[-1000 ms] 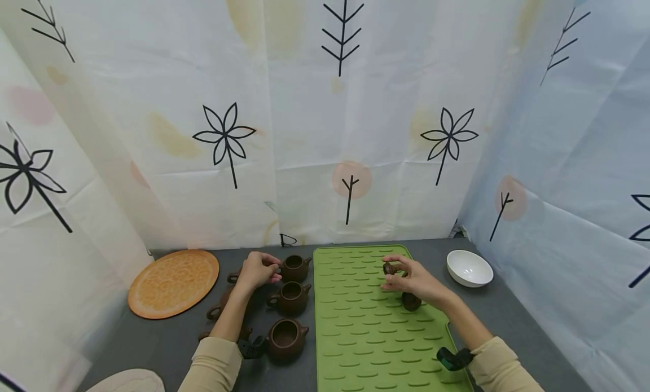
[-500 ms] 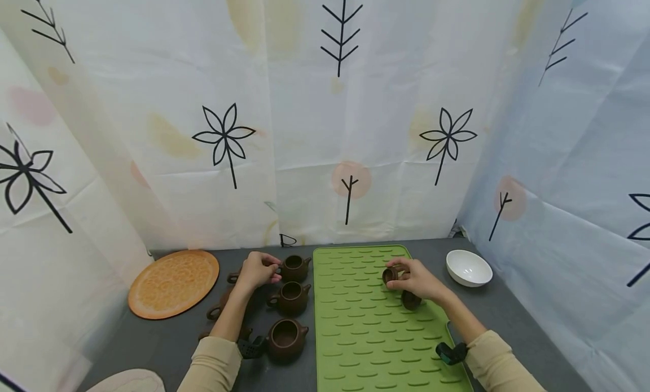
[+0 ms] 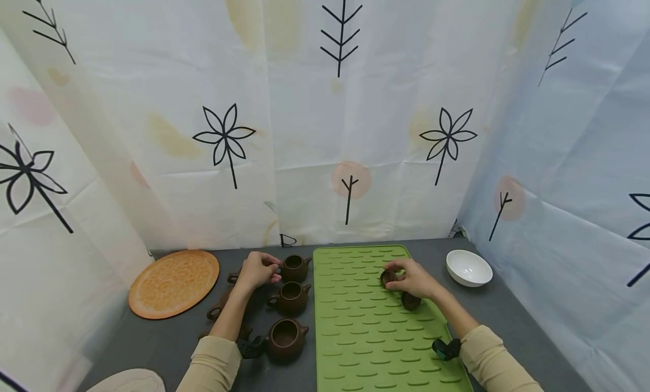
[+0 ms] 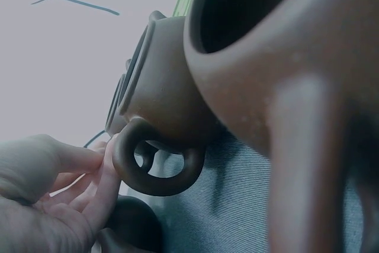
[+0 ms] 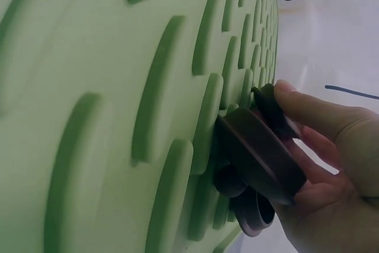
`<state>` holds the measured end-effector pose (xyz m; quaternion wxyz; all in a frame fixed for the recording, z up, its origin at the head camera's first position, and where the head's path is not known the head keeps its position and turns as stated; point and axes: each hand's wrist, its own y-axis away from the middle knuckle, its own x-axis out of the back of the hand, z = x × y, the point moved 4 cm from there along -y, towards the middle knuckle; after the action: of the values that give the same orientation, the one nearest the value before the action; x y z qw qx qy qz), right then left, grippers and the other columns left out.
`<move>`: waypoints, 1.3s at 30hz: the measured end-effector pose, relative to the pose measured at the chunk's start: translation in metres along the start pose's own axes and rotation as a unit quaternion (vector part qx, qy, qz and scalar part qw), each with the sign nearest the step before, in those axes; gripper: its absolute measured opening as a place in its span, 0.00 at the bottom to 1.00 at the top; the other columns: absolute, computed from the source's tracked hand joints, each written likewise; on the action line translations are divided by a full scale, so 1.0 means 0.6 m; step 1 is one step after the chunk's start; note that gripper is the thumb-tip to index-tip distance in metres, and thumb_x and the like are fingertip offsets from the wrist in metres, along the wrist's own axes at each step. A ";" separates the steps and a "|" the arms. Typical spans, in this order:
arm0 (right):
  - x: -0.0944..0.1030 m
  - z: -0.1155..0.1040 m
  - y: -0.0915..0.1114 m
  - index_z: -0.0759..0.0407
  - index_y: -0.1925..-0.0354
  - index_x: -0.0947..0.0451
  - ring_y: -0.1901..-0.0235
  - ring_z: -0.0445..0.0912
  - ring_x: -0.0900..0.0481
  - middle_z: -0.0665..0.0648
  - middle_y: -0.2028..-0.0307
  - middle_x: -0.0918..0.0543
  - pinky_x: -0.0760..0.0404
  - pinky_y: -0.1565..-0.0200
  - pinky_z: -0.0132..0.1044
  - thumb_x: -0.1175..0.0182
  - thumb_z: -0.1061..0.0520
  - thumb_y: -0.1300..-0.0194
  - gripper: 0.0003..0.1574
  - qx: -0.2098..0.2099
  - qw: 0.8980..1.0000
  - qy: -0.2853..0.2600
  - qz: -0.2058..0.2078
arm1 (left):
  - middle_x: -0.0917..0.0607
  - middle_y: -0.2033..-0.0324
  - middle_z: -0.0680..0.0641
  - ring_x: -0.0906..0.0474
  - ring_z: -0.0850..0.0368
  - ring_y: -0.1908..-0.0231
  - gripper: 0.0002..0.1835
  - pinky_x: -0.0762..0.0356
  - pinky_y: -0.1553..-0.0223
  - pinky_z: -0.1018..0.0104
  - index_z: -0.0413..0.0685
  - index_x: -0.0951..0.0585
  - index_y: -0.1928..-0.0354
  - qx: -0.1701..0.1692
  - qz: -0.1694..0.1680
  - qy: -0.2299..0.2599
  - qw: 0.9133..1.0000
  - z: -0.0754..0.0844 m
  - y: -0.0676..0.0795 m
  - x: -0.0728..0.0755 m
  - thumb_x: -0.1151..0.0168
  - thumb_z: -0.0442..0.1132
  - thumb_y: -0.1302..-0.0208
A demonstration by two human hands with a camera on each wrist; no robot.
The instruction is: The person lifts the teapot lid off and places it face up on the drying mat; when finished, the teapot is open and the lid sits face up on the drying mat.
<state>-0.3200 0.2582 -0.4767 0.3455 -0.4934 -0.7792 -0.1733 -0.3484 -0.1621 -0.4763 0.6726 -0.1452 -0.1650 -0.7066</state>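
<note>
My left hand (image 3: 259, 269) is at the handle side of the farthest brown teapot (image 3: 294, 268); thumb and fingers pinch its handle, largely hidden by them. The lidless middle teapot (image 3: 291, 298) and nearest teapot (image 3: 286, 339) stand in a row towards me, spouts pointing right. In the left wrist view, the fingers lie just beyond a looped handle (image 4: 159, 186). My right hand (image 3: 413, 279) pinches a small brown lid (image 3: 387, 278) low over the green mat (image 3: 355, 335). Beside it a second lid (image 3: 410, 300) rests on the mat; the right wrist view shows another lid (image 5: 257, 214) partly hidden.
Left of the row, more brown pieces with handles (image 3: 214, 312) are partly covered by my left forearm. An orange round mat (image 3: 174, 283) lies at the back left, a pale round piece (image 3: 127, 382) at the front left. A white bowl (image 3: 469, 269) stands right of the mat.
My right hand has lowered the lid towards the mat and tipped it so its inside faces up more. The left hand has stayed at the far teapot.
</note>
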 end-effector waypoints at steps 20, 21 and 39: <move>0.015 -0.023 0.002 0.73 0.35 0.22 0.54 0.62 0.08 0.76 0.44 0.15 0.09 0.54 0.49 0.26 0.58 0.30 0.32 -0.032 0.998 0.061 0.008 | 0.13 0.45 0.25 0.07 0.53 0.62 0.15 0.07 0.55 0.53 0.26 0.16 0.39 -0.021 -0.067 0.019 0.997 -0.009 0.009 0.018 0.41 0.27 0.21; 0.016 -0.023 0.002 0.74 0.35 0.22 0.53 0.63 0.09 0.76 0.44 0.15 0.09 0.54 0.50 0.26 0.59 0.30 0.31 -0.031 0.997 0.064 0.010 | 0.13 0.45 0.24 0.06 0.51 0.61 0.15 0.07 0.55 0.53 0.26 0.17 0.39 -0.025 -0.068 0.022 0.997 -0.007 0.011 0.021 0.41 0.27 0.21; -0.002 -0.087 -0.032 0.65 0.40 0.17 0.45 0.68 0.11 0.70 0.42 0.14 0.09 0.46 0.50 0.30 0.61 0.26 0.20 0.034 0.993 0.026 0.112 | 0.13 0.44 0.25 0.09 0.44 0.52 0.16 0.07 0.53 0.60 0.28 0.17 0.38 -0.078 -0.062 0.024 0.995 0.011 0.051 0.094 0.39 0.31 0.20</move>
<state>-0.3174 0.2166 -0.4396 0.3997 -0.5606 -0.7153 -0.1196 -0.3212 -0.2113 -0.4453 0.6178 -0.1701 -0.1019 -0.7609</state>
